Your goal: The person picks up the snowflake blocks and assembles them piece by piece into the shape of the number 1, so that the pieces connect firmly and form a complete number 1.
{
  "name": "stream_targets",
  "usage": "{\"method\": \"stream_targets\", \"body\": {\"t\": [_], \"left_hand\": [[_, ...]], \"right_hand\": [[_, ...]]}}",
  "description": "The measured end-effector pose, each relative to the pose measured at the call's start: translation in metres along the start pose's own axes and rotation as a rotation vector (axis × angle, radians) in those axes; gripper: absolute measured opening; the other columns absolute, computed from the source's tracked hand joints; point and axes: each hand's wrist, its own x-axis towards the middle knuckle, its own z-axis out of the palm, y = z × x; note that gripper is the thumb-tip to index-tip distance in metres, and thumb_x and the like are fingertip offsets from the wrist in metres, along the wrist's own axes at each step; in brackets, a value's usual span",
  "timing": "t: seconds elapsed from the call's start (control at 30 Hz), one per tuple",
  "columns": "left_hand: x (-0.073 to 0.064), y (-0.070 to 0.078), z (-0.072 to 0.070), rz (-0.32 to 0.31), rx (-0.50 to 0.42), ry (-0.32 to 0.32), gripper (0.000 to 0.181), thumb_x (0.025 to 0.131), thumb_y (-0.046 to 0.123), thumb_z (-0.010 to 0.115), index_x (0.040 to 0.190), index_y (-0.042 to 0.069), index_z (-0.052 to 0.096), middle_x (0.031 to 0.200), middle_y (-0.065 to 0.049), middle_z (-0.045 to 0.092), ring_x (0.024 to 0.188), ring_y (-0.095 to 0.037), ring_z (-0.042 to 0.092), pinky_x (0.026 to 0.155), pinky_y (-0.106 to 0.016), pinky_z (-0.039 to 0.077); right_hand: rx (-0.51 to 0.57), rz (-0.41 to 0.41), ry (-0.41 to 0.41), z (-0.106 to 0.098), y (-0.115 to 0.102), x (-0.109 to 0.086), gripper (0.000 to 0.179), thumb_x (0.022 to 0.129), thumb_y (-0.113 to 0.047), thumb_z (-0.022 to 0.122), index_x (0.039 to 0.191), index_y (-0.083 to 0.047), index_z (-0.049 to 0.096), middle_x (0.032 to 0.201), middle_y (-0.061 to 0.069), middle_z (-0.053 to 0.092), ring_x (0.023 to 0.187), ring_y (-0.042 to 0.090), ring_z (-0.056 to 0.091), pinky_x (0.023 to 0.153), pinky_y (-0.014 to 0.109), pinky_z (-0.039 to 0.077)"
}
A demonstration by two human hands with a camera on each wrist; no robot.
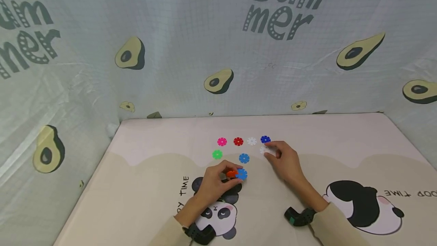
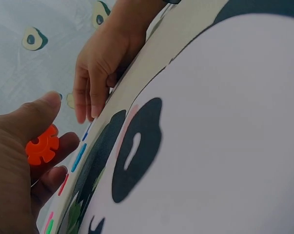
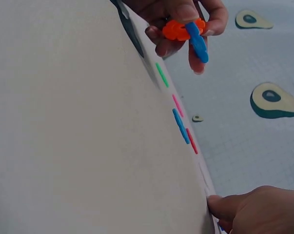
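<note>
My left hand [image 1: 218, 179] pinches two joined snowflake discs above the table, an orange disc [image 1: 231, 174] and a blue disc [image 1: 242, 174]. The blue one stands crosswise to the orange one [image 3: 176, 30]. At the right, my right hand [image 1: 285, 160] reaches down to a white snowflake disc [image 1: 263, 150] on the table, thumb and index finger curled at its edges. Just beyond those fingertips lies a dark blue disc [image 1: 265, 139]. In the right wrist view the right thumb hides most of what it touches.
Flat on the table [image 1: 136, 185] lie a pink disc [image 1: 222, 141], a red disc [image 1: 238, 141], another white disc [image 1: 252, 141], a green disc [image 1: 217, 154] and a light blue disc [image 1: 244, 158]. A printed curtain [image 1: 170, 48] hangs behind the table's back edge.
</note>
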Motion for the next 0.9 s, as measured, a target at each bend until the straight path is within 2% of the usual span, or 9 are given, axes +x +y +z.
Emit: {"method": "stream_targets", "body": {"t": [0.23,0.47,0.53,0.63,0.9], "left_hand": [[0.0,0.0,0.0,-0.003,0.005,0.008,0.027,0.081,0.01,0.077,0.104,0.011,0.061,0.111,-0.003,0.069,0.092,-0.014,0.064,0.073,-0.028,0.054],[0.006,0.038,-0.008,-0.021,0.012,0.013,0.026,0.079,-0.003,0.075,0.1,-0.002,0.059,0.107,-0.016,0.069,0.09,-0.028,0.065,0.072,-0.041,0.055],[0.006,0.041,-0.009,-0.025,0.011,0.012,0.026,0.079,-0.004,0.075,0.099,-0.002,0.059,0.107,-0.016,0.069,0.09,-0.028,0.065,0.073,-0.041,0.055],[0.006,0.038,-0.008,-0.027,0.01,0.009,0.026,0.079,-0.004,0.075,0.099,-0.003,0.059,0.107,-0.017,0.068,0.09,-0.029,0.065,0.073,-0.04,0.055],[0.002,0.004,0.0,-0.028,0.008,0.019,0.028,0.079,0.003,0.077,0.101,0.004,0.06,0.109,-0.01,0.069,0.091,-0.024,0.065,0.073,-0.037,0.055]], "right_hand": [[-0.002,-0.022,-0.024,-0.001,-0.003,0.001,0.034,0.085,-0.005,0.071,0.118,-0.009,0.066,0.087,0.006,0.05,0.071,0.018,0.044,0.057,0.028,0.034],[0.012,-0.043,-0.033,0.0,-0.002,0.002,0.034,0.086,-0.008,0.072,0.119,-0.01,0.067,0.083,0.004,0.049,0.07,0.018,0.043,0.057,0.028,0.034],[0.008,-0.032,-0.025,0.002,-0.002,0.002,0.034,0.085,-0.011,0.073,0.118,-0.011,0.067,0.083,0.005,0.049,0.069,0.018,0.043,0.056,0.029,0.034],[-0.005,-0.004,-0.018,0.004,-0.004,0.003,0.034,0.085,-0.011,0.074,0.118,-0.011,0.067,0.088,0.005,0.052,0.07,0.018,0.043,0.055,0.029,0.033],[-0.007,0.04,-0.04,0.003,-0.008,0.005,0.036,0.085,-0.008,0.073,0.12,-0.01,0.067,0.095,0.009,0.052,0.073,0.02,0.044,0.057,0.029,0.035]]}}
